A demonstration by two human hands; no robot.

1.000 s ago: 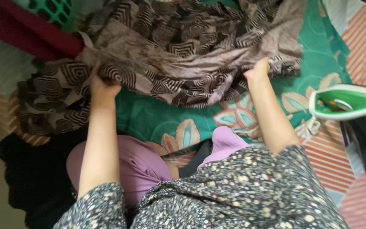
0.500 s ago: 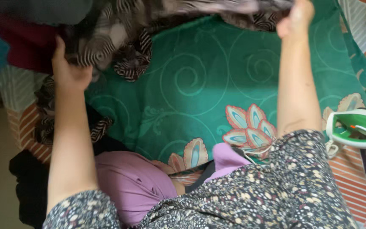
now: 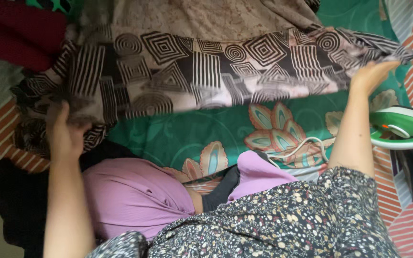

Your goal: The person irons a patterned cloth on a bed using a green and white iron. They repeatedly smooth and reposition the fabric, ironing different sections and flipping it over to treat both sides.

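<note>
Since half a second before, I had spread the patterned cloth [image 3: 206, 71] flat; my left hand [image 3: 63, 131] gripped one edge, right hand [image 3: 371, 74] pinched its corner, iron [image 3: 400, 129] just below the right hand.

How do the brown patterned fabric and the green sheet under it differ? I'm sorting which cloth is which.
The brown geometric fabric bears black-and-white squares, circles and stripes; the green floral sheet shows swirls and large pink-and-blue flowers. The brown geometric fabric is gripped at its edge by the left hand and the right hand and looks rumpled on the left; the green floral sheet lies flat, with neither hand on it. The brown one lies on top, partly covering the green. Both are printed cloths, spread out.
</note>
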